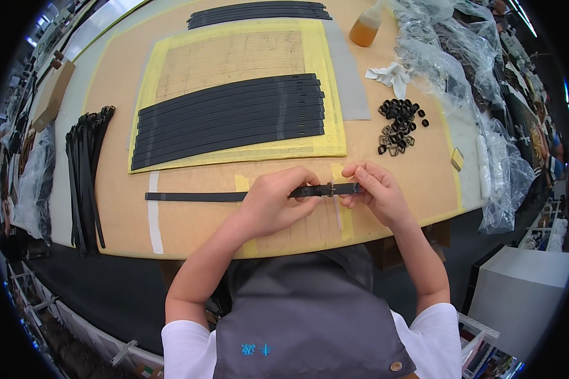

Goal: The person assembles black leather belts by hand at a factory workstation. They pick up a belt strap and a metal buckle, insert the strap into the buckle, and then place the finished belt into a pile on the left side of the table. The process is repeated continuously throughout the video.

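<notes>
In the middle of the frame, just below center, a black belt (199,197) lies sideways across the near part of the table (123,215), its long end reaching toward the left. The left hand (272,202) has its fingers curled in and closed on the belt just left of the buckle (330,189); the right hand (380,192) pinches the short end right of the buckle between thumb and bent fingers. Above them, a row of black straps (231,123) lies on a yellow-edged board (234,163). Right of center sits a loose pile of small rings (399,120), with a white cloth (393,78) just above it and a bottle (365,28) of orange liquid near the top edge. Clear plastic (446,47) fills the upper right, and a bundle of black belts (85,177) lies at the left.
</notes>
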`<action>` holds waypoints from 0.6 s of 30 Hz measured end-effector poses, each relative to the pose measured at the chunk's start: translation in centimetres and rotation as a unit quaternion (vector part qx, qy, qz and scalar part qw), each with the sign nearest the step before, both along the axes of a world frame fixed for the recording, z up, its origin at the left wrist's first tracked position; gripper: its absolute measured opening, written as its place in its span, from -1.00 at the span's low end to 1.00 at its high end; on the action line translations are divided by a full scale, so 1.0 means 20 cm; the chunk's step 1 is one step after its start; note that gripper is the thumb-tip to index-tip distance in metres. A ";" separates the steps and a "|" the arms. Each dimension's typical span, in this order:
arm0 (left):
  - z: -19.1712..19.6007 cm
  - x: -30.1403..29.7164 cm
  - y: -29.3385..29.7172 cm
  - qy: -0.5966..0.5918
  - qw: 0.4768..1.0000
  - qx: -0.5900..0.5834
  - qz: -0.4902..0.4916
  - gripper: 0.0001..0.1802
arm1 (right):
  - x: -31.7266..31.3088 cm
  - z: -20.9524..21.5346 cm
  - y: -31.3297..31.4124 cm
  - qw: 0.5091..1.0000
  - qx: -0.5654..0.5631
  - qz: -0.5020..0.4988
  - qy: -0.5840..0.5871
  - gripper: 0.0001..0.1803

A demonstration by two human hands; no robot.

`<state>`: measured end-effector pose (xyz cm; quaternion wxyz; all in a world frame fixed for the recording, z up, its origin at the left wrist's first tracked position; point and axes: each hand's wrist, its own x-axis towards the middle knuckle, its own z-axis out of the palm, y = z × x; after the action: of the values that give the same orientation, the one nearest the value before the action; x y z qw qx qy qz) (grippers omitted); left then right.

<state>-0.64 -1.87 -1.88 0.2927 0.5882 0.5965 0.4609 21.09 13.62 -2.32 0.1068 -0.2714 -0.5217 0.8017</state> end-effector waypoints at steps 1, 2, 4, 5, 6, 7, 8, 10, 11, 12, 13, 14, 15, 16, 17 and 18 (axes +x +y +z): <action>0.00 0.00 0.00 -0.001 1.000 0.002 0.002 -0.76 | 0.02 0.00 0.00 1.000 -0.016 0.005 0.013 -0.63; 0.01 0.00 0.00 -0.003 1.000 0.005 0.004 -0.78 | 0.03 0.01 0.01 0.999 -0.033 0.009 0.026 -0.64; 0.01 0.00 0.00 0.000 1.000 0.005 0.005 -0.79 | 0.04 0.02 0.00 0.998 -0.047 0.015 0.040 -0.67; 0.01 0.00 -0.01 0.006 1.000 0.004 0.005 -0.80 | 0.04 0.03 -0.02 0.998 -0.046 0.017 0.042 -0.67; 0.02 0.00 -0.01 0.011 1.000 0.002 0.005 -0.80 | 0.03 0.04 -0.03 0.998 -0.044 0.019 0.044 -0.68; 0.01 0.01 -0.01 0.012 1.000 0.006 0.004 -0.80 | 0.03 0.03 -0.03 0.998 -0.036 0.028 0.042 -0.69; 0.01 0.01 -0.01 0.012 1.000 0.010 0.004 -0.80 | 0.02 0.02 -0.03 0.998 -0.028 0.037 0.039 -0.70; 0.00 0.01 -0.01 0.015 1.000 0.005 -0.001 -0.79 | 0.00 0.01 -0.05 0.998 -0.003 0.047 0.036 -0.70; 0.00 0.01 -0.01 0.017 1.000 -0.002 -0.006 -0.79 | -0.02 0.00 -0.06 0.998 0.014 0.048 0.035 -0.69; 0.00 0.02 -0.01 0.019 1.000 -0.010 -0.011 -0.78 | -0.04 0.00 -0.08 0.998 0.031 0.048 0.033 -0.68; 0.00 0.03 -0.01 0.013 1.000 -0.002 -0.011 -0.78 | -0.07 0.01 -0.10 0.999 0.032 0.039 0.020 -0.66; 0.00 0.03 -0.02 0.007 1.000 0.007 -0.011 -0.77 | -0.11 0.06 -0.13 0.999 0.033 0.031 0.006 -0.65; 0.00 0.03 -0.02 0.001 1.000 0.015 -0.011 -0.77 | -0.13 0.09 -0.14 0.999 0.033 0.023 -0.009 -0.63; -0.01 0.03 -0.02 0.011 1.000 0.010 -0.019 -0.76 | -0.14 0.10 -0.14 0.997 0.035 0.057 -0.039 -0.63; -0.02 0.03 -0.02 0.021 0.999 0.004 -0.027 -0.76 | -0.14 0.12 -0.12 0.993 0.036 0.091 -0.069 -0.62; -0.02 0.03 -0.02 0.031 0.999 -0.001 -0.035 -0.75 | -0.15 0.12 -0.11 0.987 0.037 0.125 -0.098 -0.62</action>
<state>-0.11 -2.32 -2.38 0.2907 0.6228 0.5847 0.4309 18.10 11.35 0.11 -0.0362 -0.2775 -0.5885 0.7585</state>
